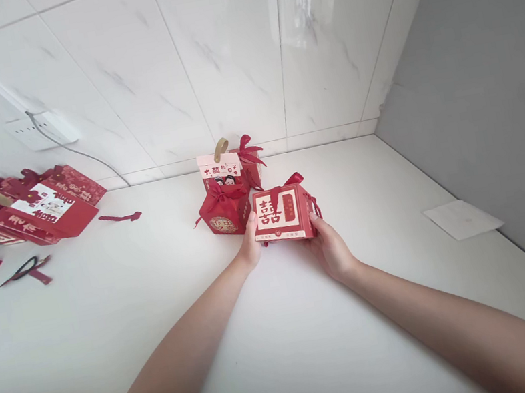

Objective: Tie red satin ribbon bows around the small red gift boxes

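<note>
A red gift box [281, 212] with a cream front panel, a large red character and a red ribbon stands on the white table [160, 309]. My left hand [251, 244] grips its left side and my right hand [328, 247] grips its right side. Touching it on the left is a red box with a bow [224, 210]. Behind stand a pink-topped box with a tan loop handle [219, 167] and another red ribboned box [250, 158].
A heap of flat red boxes and ribbons [26, 210] lies at the far left, with loose ribbon pieces [120, 217] and dark-handled scissors [22, 269] nearby. A white sheet of paper [461, 219] lies at the right by the grey wall. A wall socket with cable [43, 130] is on the tiles.
</note>
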`<state>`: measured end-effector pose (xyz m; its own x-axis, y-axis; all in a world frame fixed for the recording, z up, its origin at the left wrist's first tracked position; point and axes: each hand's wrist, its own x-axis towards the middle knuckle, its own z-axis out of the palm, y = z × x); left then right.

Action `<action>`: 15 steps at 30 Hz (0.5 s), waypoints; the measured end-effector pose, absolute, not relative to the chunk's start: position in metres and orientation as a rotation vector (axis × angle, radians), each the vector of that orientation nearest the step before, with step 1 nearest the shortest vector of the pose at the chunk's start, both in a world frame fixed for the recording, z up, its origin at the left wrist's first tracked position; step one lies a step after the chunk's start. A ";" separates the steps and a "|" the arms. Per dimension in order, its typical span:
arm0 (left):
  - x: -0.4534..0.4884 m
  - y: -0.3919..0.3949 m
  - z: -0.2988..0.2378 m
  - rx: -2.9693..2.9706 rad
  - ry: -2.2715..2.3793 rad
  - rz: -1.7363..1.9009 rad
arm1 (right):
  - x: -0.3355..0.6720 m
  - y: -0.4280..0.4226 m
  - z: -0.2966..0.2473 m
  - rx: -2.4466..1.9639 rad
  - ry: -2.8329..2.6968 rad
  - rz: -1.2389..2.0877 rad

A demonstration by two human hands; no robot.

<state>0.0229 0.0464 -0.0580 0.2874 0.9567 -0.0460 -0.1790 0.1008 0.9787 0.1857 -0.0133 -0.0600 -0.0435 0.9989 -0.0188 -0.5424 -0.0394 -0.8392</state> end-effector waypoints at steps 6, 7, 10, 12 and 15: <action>0.019 0.052 -0.061 1.128 0.865 0.981 | 0.183 -0.019 -0.059 -0.733 -0.813 1.492; 0.019 0.053 -0.060 1.115 0.845 0.966 | 0.183 -0.020 -0.059 -0.723 -0.813 1.486; 0.019 0.055 -0.058 1.085 0.855 0.899 | 0.183 -0.020 -0.058 -0.706 -0.796 1.460; 0.019 0.055 -0.057 1.086 0.905 0.869 | 0.183 -0.018 -0.058 -0.714 -0.777 1.458; 0.019 0.054 -0.057 1.121 0.991 0.880 | 0.185 -0.017 -0.059 -0.705 -0.788 1.473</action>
<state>0.0194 0.0541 -0.0568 0.3215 0.9292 -0.1820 -0.0705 0.2152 0.9740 0.1846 -0.0166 -0.0589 -0.0523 0.9982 0.0306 -0.5792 -0.0054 -0.8152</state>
